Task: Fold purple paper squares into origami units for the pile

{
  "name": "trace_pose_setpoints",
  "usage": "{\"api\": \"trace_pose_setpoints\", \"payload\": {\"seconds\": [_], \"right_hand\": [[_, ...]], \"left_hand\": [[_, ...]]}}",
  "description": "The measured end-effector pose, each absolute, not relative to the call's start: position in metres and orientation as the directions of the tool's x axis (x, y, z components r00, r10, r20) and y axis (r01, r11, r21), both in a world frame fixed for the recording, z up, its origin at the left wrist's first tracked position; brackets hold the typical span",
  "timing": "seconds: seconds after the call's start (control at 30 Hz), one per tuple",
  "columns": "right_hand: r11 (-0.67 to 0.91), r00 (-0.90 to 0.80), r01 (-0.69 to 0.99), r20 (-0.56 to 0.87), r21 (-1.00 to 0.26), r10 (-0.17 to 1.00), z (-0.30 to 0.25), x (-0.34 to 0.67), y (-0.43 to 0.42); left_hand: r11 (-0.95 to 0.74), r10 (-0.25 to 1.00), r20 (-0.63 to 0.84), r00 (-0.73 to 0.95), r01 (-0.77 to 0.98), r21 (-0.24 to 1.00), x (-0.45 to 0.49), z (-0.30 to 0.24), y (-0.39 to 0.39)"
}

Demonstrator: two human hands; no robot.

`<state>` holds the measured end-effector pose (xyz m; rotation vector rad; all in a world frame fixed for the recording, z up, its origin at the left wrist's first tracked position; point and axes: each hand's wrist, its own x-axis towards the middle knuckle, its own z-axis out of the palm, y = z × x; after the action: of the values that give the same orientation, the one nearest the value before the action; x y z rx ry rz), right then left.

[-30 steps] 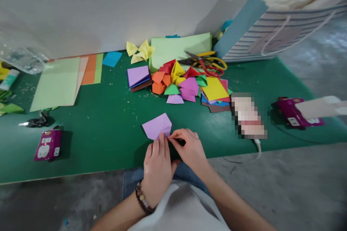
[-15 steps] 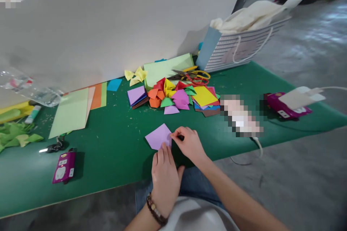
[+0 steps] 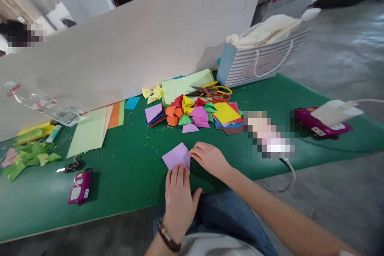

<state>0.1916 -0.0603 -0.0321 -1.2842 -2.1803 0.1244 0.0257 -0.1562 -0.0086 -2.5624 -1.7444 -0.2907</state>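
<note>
A light purple sheet of origami paper [image 3: 176, 155], partly folded, lies on the green table in front of me. My left hand [image 3: 179, 200] rests flat on its lower edge, fingers stretched out and thumb apart. At the paper's right corner, the fingertips of my right hand [image 3: 209, 159] are pinched together on the edge. Beyond my hands sit folded paper pieces [image 3: 187, 112] in red, orange, yellow, green and purple. Stacks of coloured squares stand on either side of them, one topped with purple [image 3: 154, 113], the other with yellow [image 3: 226, 113].
Scissors [image 3: 220, 92] lie behind the folded pieces, by a striped gift bag [image 3: 261, 58]. On the right are a blurred-out object [image 3: 267, 134] with a cable and a purple device [image 3: 325, 124]. Leftward are pale green sheets [image 3: 87, 133], keys [image 3: 72, 166], another purple device [image 3: 79, 187] and a plastic bottle [image 3: 48, 106].
The view has tilted up and shifted a little, showing more beyond the white partition. My left fingers lie slightly lower on the purple paper; my right hand stays at its right corner.
</note>
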Motion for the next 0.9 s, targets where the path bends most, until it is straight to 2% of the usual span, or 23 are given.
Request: {"api": "trace_pose_setpoints", "payload": {"seconds": [0.1, 0.2, 0.37, 0.53, 0.63, 0.7, 0.77, 0.9], "right_hand": [[0.563, -0.429, 0.795, 0.443, -0.228, 0.787, -0.034, 0.191, -0.057], [0.598, -0.483, 0.784, 0.444, -0.165, 0.755, -0.034, 0.191, -0.055], [0.673, -0.567, 0.728, 0.437, -0.131, 0.699, -0.028, 0.191, -0.060], [0.734, -0.605, 0.656, 0.459, -0.176, 0.651, -0.029, 0.185, -0.075], [0.724, -0.580, 0.650, 0.466, -0.229, 0.668, -0.033, 0.184, -0.085], [0.693, -0.543, 0.650, 0.448, -0.311, 0.710, -0.034, 0.187, -0.089], [0.612, -0.450, 0.642, 0.419, -0.462, 0.789, -0.033, 0.191, -0.091], [0.329, -0.137, 0.555, 0.306, -0.764, 0.942, -0.027, 0.192, -0.092]], "left_hand": [[-0.374, 0.920, 0.166, 0.355, 0.922, 0.102, 0.025, -0.006, -0.156], [-0.379, 0.920, 0.152, 0.361, 0.918, 0.113, 0.025, -0.003, -0.155], [-0.378, 0.922, 0.126, 0.365, 0.920, 0.102, 0.026, -0.002, -0.154], [-0.374, 0.924, 0.117, 0.363, 0.923, 0.091, 0.027, -0.003, -0.156], [-0.370, 0.926, 0.113, 0.360, 0.925, 0.090, 0.027, -0.003, -0.157], [-0.368, 0.927, 0.111, 0.358, 0.926, 0.089, 0.027, -0.004, -0.158], [-0.365, 0.928, 0.112, 0.354, 0.927, 0.091, 0.027, -0.004, -0.159], [-0.360, 0.931, 0.100, 0.351, 0.928, 0.097, 0.027, -0.004, -0.159]]}}
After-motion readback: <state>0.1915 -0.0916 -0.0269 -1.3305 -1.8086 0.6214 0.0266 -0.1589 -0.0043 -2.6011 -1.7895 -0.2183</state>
